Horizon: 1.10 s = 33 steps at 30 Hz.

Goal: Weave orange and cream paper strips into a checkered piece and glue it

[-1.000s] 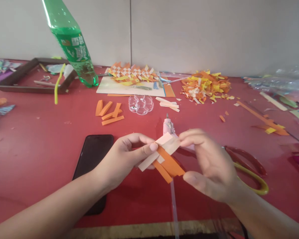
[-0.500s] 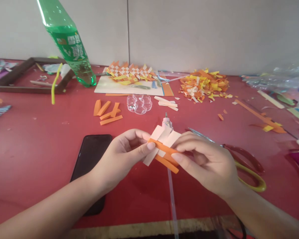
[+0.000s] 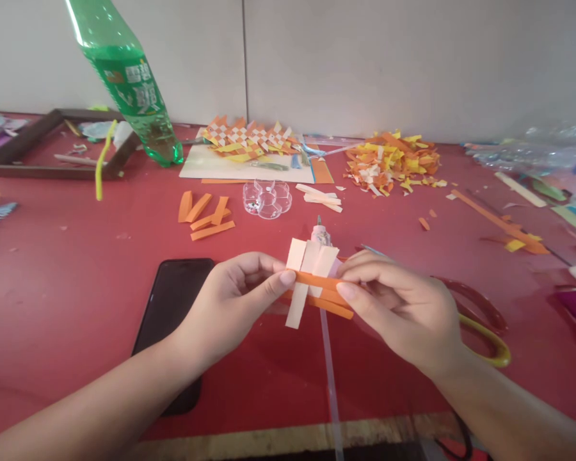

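Note:
Between my two hands is a small weave of orange and pale pink paper strips (image 3: pixel 319 280), held above the red table. My left hand (image 3: pixel 242 301) pinches its left edge between thumb and fingers. The right edge is pinched by my right hand (image 3: pixel 398 301), with the thumb on the orange strips. Pale strips stick up at the top, and one hangs down at the lower left. Just behind the weave lies a glue gun (image 3: pixel 320 234), mostly hidden, with a clear stick (image 3: pixel 331 378) trailing toward the table edge.
A black phone (image 3: pixel 173 320) lies left, scissors (image 3: pixel 484 339) right, partly behind my right hand. Further back are loose orange strips (image 3: pixel 212 227), pale strips (image 3: pixel 319 198), a clear flower-shaped tray (image 3: pixel 267 200), a scrap pile (image 3: pixel 393 160), a green bottle (image 3: pixel 134 89) and a dark frame (image 3: pixel 43 171).
The weave has turned slightly counterclockwise, so its orange strips lie nearer level and its pale strips stand more upright. Both hands keep their pinch.

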Tool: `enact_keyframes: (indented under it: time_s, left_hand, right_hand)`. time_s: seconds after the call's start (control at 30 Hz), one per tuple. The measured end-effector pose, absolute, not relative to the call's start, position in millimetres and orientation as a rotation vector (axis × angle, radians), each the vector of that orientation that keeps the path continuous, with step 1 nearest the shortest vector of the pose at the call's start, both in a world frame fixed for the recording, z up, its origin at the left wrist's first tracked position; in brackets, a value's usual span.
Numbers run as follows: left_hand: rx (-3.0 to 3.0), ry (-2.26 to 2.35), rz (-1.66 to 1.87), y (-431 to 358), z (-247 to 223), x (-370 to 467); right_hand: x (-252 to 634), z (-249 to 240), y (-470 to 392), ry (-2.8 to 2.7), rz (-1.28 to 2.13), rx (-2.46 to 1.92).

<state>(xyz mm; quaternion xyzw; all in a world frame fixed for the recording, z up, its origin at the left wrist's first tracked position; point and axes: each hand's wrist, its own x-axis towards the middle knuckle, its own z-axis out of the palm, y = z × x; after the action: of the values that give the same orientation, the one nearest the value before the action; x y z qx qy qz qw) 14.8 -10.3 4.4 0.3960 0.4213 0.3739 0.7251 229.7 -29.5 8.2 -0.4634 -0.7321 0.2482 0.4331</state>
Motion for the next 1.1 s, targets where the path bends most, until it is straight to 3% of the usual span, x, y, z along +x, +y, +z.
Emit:
enact_keyframes:
  time_s: [0.63, 1.1]
  left_hand:
    - [0.934, 0.861, 0.693, -11.3, 3.7, 15.4]
    - [1.171, 0.907, 0.556, -12.1, 6.4, 14.1]
  right_hand:
    - [222.7, 10.0, -27.1, -1.884, 0.617, -1.095]
    - [222.2, 9.5, -30.1, -1.935, 0.846, -1.117]
